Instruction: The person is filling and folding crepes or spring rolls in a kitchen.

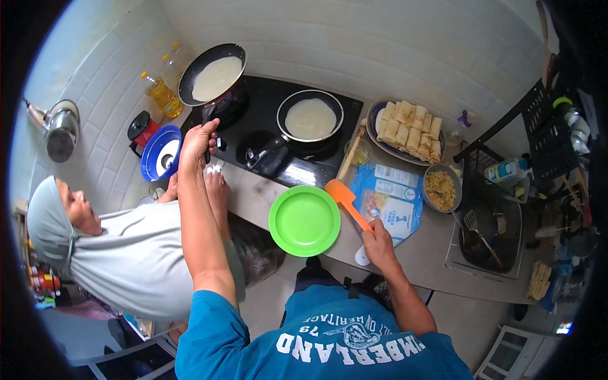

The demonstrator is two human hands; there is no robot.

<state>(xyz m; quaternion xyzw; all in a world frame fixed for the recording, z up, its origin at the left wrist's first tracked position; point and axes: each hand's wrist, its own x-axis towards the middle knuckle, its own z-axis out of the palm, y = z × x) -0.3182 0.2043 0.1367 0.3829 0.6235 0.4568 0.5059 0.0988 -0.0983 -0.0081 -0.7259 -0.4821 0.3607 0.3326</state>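
Note:
My left hand [200, 142] grips the handle of a black frying pan [189, 83], tilted above the left part of the black hob, with a pale thin pancake [217, 78] inside. A second frying pan [341, 114] rests on the hob, holding another pale pancake [310, 119]. My right hand [381, 244] is closed around the handle of an orange spatula [354, 211]; its blade lies over the right rim of an empty green plate [305, 221] at the counter's front edge. Behind the spatula, a wooden-handled brush [352, 153] leans on a small glass bowl of oil [365, 154].
Close at left stands a person in a pale head covering [118, 256], hands near the hob, beside a blue bowl of batter [147, 159]. Oil bottles [164, 97] stand behind. At right are a platter of rolled pancakes [373, 135], a filling bowl [457, 183] and a sink [517, 237].

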